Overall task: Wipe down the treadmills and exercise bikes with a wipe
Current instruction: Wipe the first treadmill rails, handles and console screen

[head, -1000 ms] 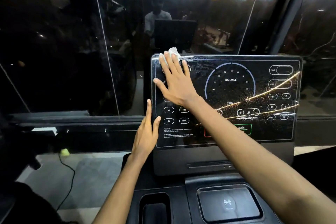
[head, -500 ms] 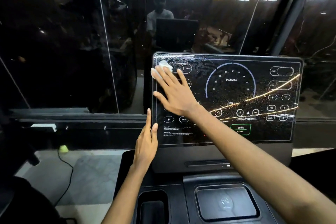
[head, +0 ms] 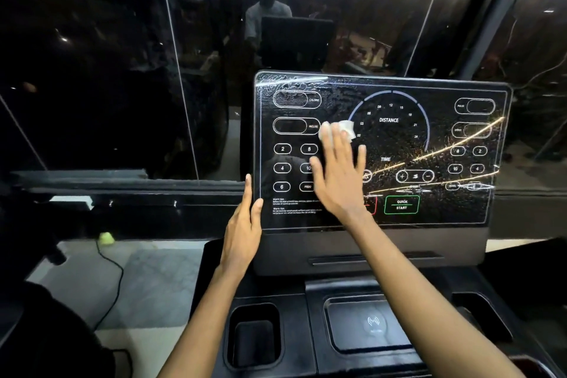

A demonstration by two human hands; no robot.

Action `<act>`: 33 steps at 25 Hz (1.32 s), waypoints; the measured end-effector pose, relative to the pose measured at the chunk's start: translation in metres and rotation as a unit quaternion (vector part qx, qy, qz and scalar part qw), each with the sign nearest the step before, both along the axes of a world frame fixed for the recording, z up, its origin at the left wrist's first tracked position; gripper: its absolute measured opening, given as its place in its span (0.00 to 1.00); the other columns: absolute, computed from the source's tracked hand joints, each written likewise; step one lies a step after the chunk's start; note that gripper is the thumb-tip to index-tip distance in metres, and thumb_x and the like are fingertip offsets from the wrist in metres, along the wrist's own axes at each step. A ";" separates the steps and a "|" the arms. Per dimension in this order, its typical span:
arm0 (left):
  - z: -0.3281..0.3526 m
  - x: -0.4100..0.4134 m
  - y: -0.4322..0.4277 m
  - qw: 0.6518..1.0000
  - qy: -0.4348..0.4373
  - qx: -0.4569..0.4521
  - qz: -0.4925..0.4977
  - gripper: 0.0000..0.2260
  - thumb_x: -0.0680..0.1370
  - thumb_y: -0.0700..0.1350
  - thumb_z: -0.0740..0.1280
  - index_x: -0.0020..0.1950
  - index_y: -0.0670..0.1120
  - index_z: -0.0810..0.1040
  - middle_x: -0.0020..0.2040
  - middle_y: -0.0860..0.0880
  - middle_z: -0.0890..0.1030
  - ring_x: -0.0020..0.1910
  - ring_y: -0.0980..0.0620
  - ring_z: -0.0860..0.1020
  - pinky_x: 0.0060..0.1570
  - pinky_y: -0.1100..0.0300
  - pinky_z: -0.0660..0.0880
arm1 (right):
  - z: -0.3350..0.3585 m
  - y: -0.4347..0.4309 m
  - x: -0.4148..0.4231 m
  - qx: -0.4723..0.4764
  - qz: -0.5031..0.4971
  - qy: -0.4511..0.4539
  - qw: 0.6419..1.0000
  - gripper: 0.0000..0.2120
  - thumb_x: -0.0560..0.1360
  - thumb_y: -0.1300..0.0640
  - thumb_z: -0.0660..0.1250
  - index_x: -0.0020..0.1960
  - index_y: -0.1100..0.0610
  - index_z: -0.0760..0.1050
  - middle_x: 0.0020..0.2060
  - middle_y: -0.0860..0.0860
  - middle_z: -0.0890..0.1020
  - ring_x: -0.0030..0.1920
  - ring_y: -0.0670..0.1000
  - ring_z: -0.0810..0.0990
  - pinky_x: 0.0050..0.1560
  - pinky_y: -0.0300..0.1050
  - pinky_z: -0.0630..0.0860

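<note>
Pressing the white wipe flat under the spread right fingers is your hold: fingertips pin it to the treadmill display, just left of the DISTANCE dial, with no pinch. The wipe is small and only its top shows past the fingertips, so load the tips, not the palm, or it will likely bunch and slip out. The right hand lies flat over the middle-left of the panel.

The left fingers are straight and together along the display's left edge, thumb on the front face. The left hand braces there, so push against it.

A speckled film shows across the top and right side, so judge that area as unfinished. Sweep in overlapping rows to the right. The QUICK START button sits low and right, so go light there.

Edges: the top and right rims are free, with dark glass behind. Below, the cup holder and charging pad are well apart from the stroke. Your right forearm crosses the lower panel.
</note>
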State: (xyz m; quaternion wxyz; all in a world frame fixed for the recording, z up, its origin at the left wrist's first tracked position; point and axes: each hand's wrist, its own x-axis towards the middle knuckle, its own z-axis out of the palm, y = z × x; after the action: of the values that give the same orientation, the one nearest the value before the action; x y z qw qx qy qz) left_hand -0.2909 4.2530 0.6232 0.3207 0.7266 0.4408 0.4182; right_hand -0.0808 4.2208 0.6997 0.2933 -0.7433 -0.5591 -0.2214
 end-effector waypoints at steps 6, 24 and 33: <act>-0.010 -0.003 -0.007 1.000 -0.004 -0.011 -0.003 0.24 0.82 0.63 0.48 0.77 0.73 0.44 0.68 0.44 0.78 0.64 0.40 0.78 0.59 0.40 0.77 | -0.018 -0.004 -0.020 0.000 0.008 0.016 1.000 0.33 0.84 0.42 0.50 0.82 0.51 0.41 0.81 0.48 0.44 0.80 0.50 0.41 0.79 0.59 0.41; -0.047 -0.023 -0.033 0.993 0.108 -0.034 -0.021 0.24 0.84 0.60 0.46 0.78 0.69 0.38 0.68 0.43 0.77 0.61 0.42 0.79 0.56 0.47 0.77 | 0.001 0.022 -0.059 -0.035 0.114 -0.027 0.993 0.32 0.84 0.42 0.50 0.82 0.51 0.43 0.81 0.49 0.44 0.80 0.50 0.40 0.79 0.56 0.40; -0.066 -0.044 -0.023 0.993 0.106 -0.029 -0.052 0.22 0.85 0.58 0.51 0.79 0.69 0.49 0.72 0.47 0.74 0.70 0.46 0.73 0.66 0.51 0.72 | -0.065 -0.015 -0.080 -0.121 0.165 -0.134 0.970 0.30 0.84 0.44 0.51 0.82 0.51 0.46 0.81 0.47 0.48 0.80 0.49 0.44 0.78 0.59 0.49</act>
State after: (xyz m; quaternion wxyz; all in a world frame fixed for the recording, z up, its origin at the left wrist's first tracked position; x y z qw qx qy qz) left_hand -0.3351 4.2305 0.5570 0.3141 0.7790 0.4459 0.3093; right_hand -0.1605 4.2061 0.6346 0.1558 -0.6344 -0.7307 -0.1982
